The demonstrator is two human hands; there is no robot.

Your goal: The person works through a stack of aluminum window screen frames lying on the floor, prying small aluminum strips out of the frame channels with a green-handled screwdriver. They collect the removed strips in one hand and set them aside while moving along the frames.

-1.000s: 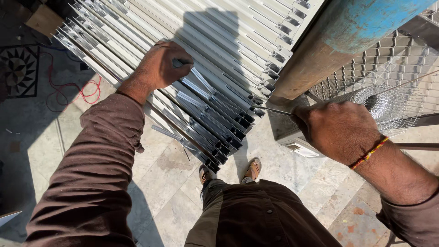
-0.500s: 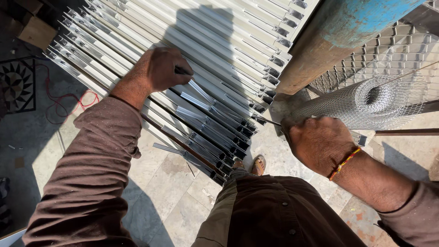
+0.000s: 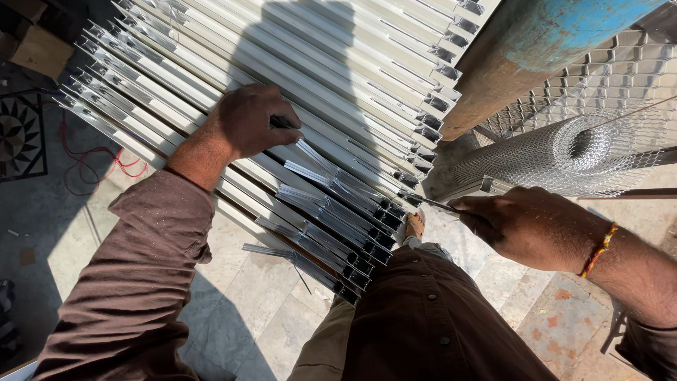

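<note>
A large stack of long white and silver aluminium channel profiles [image 3: 296, 77] leans across the upper view. My left hand [image 3: 250, 120] is closed around one profile in the middle of the stack. My right hand [image 3: 532, 226] sits lower right, fingers pinched on a thin metal tool or strip [image 3: 430, 203] whose tip points at the open ends of the profiles [image 3: 395, 204]. A beaded red and yellow band circles my right wrist. My brown trousers and one foot [image 3: 415, 224] show below.
A rusty blue and brown pillar [image 3: 522, 56] stands at upper right. Beside it lies a roll of wire mesh [image 3: 564, 152] against expanded metal grating. A red cable [image 3: 92, 162] lies on the tiled floor at left, near a cardboard box [image 3: 42, 49].
My right hand has dropped and moved right, away from the pillar base. The camera view has shifted, bringing the wire mesh roll fully into sight. My left hand keeps its hold on the profile.
</note>
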